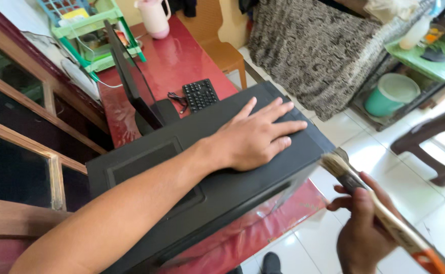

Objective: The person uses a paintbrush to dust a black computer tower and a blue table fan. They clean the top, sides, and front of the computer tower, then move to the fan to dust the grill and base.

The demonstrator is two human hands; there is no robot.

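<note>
hands share the work: our left hand [255, 137] lies flat, fingers spread, on the black metal computer case [202, 177] on the red table [171, 56]; our right hand [362, 233] grips a wooden-handled paintbrush [369, 198], bristles at the case's edge, dusting barely begun.

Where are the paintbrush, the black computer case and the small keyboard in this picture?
paintbrush [335, 166]: head view, on its pale bristles, right hand [360, 238] gripping the handle.
black computer case [217, 187]: head view, on its flat top panel under the left hand [255, 136].
small keyboard [200, 94]: head view, on the keys.
</note>
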